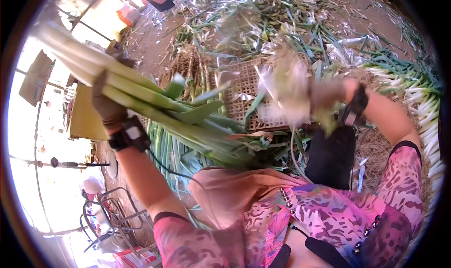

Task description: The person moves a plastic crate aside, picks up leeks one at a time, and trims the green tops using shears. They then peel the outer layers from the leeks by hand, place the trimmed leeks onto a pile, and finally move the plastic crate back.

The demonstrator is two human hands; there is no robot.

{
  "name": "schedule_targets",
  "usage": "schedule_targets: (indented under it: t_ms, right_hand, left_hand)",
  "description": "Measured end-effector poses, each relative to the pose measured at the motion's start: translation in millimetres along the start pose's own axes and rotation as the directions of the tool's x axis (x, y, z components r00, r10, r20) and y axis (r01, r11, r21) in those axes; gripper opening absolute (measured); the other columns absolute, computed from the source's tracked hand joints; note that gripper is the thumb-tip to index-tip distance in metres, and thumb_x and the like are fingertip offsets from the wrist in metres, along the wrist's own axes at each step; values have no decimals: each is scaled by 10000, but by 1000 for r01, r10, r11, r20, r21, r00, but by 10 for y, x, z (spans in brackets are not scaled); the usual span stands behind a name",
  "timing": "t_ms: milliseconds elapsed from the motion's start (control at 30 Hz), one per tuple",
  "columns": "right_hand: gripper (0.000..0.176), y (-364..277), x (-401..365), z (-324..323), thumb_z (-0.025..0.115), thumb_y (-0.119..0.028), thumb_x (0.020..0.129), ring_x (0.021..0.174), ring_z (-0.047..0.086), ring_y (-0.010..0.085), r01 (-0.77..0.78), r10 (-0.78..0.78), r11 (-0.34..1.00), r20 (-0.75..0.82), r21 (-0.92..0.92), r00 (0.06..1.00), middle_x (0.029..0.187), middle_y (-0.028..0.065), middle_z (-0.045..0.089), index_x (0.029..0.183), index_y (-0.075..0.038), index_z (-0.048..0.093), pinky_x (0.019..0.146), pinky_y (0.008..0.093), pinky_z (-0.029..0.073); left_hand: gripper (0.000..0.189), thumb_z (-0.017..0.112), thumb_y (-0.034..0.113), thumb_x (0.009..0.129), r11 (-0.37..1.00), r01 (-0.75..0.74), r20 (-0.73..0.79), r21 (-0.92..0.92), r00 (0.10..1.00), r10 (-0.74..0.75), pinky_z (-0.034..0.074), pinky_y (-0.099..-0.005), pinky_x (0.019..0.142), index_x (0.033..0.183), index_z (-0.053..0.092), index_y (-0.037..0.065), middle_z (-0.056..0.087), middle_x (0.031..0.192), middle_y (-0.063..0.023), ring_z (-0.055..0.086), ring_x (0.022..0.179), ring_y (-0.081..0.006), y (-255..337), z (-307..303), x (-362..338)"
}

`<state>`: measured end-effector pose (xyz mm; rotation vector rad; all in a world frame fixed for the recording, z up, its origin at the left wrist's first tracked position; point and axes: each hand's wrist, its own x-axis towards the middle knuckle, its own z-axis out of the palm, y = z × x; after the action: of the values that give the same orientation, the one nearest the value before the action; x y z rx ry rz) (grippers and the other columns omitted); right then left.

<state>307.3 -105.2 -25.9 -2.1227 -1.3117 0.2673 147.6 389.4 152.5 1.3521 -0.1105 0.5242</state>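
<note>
Our left hand (109,109) is clenched around the bundle of leeks (155,99). It grips the pale stalks, and the green leaves hang down towards our lap. The bundle is up in the air in front of us, tilted, with the white ends pointing up and to the left. It touches nothing else.

Our right hand (325,95) is blurred. It is at a wisp of pale skins (289,87) above the crate (239,82), but we cannot tell if its fingers are closed on the skins or loose.

We judge that the step in hand is stripping the outer skins from the leeks. To do it well, the left hand should hold firmly on the stalks, not on the soft leaves, so that the bundle does not slip. The right hand should pull along the length of the leek and take only the loose layer, because a pull to the side may snap a stalk. The skins should drop on the ground (155,38), which is strewn with trimmings, well away from the pile of clean leeks (423,96) on our right, so that the clean ones do not get dirty.
</note>
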Motion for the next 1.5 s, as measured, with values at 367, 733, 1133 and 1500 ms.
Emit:
schedule_targets:
  t_ms: [367,733,1133,1500]
  right_hand:
    - [549,-1560,1635,-1316,706,-372,869,850,709,318,259,-363,929,-509,-266,780,956,206,708,1219,27,567,742,422,582]
    - [68,-1609,1152,775,608,-140,917,553,623,277,263,-378,910,-383,-321,843,673,95,613,896,-105,663,488,366,509]
    - [609,-2015,775,788,722,-324,840,1071,634,393,329,-371,927,-309,-181,875,1188,232,635,1334,-14,546,930,442,513]
    - [397,-1223,1087,-160,436,-397,1050,548,600,167,-254,219,966,-647,41,731,656,27,572,1055,-46,621,478,296,526]
  left_hand:
    - [512,479,286,897,932,-144,445,-333,847,290,424,-526,1056,1267,512,-66,592,1140,-193,573,1113,-376,1091,305,-68]
    - [481,566,297,870,964,-263,130,-42,955,267,428,-470,1019,1169,517,-77,552,1096,-190,549,1038,-317,1308,160,-525]
    - [410,540,242,849,935,-295,-4,-195,954,300,366,-474,1064,1133,531,-53,539,1038,-161,502,1023,-299,1286,77,-827]
    - [259,498,116,1014,434,-341,106,834,871,481,554,-326,858,1192,615,-31,678,1081,-126,657,973,-203,1186,-664,-757]
